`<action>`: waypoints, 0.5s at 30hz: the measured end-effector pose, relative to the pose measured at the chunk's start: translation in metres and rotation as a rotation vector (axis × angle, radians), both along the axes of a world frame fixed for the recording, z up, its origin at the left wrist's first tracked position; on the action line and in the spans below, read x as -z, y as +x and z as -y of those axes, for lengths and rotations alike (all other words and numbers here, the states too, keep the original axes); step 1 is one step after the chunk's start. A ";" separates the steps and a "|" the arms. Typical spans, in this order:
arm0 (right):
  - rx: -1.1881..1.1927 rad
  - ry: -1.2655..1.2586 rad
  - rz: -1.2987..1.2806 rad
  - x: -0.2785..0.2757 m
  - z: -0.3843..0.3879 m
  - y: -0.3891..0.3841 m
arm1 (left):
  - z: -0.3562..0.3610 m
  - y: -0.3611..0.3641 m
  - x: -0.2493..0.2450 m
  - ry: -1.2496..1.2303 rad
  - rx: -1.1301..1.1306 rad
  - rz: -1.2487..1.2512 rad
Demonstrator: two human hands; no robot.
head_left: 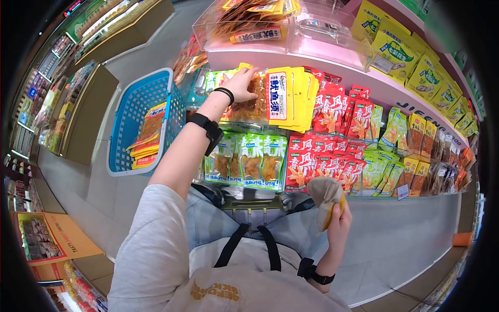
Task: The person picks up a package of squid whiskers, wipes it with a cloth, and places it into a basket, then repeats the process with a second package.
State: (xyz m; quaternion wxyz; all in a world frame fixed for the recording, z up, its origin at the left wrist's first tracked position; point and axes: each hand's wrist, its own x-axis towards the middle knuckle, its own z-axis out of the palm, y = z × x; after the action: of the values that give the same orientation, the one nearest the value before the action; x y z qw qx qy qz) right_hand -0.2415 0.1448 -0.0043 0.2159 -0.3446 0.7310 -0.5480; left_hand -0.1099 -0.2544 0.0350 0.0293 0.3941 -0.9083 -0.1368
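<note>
Blue basket (136, 112), past the shelf's (322, 65) left end: flat packets (148, 136) stacked inside, within reach.
Left hand (240, 83): fingers closed over a hanging snack packet (250, 104) in the upper-left row, probably steadying it on its peg.
Right hand (338, 221): fingers clamped on a bunched cloth (325, 195), below the shelf's front edge, clear of the goods.

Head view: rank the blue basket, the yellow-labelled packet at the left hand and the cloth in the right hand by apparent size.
1. blue basket
2. yellow-labelled packet
3. cloth, close to the packet in size and nearer the camera, so this order is unsure
</note>
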 end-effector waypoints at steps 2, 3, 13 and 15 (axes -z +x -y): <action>0.009 0.015 -0.014 0.000 -0.004 -0.002 | 0.000 0.008 -0.003 -0.185 0.005 -0.060; 0.011 0.029 -0.025 0.001 -0.005 -0.002 | -0.001 0.014 -0.011 -0.212 0.022 -0.078; 0.014 -0.045 0.074 -0.006 0.014 -0.001 | -0.072 0.109 -0.104 -0.179 -0.029 -1.122; 0.006 -0.111 0.105 -0.008 0.019 0.003 | -0.102 0.126 -0.094 0.246 -0.123 -1.605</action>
State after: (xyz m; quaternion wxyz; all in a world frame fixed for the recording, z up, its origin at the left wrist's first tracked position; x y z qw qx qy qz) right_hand -0.2383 0.1261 0.0042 0.2330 -0.3247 0.6880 -0.6057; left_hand 0.0159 -0.1527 0.1293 0.6352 0.2257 -0.5659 -0.4746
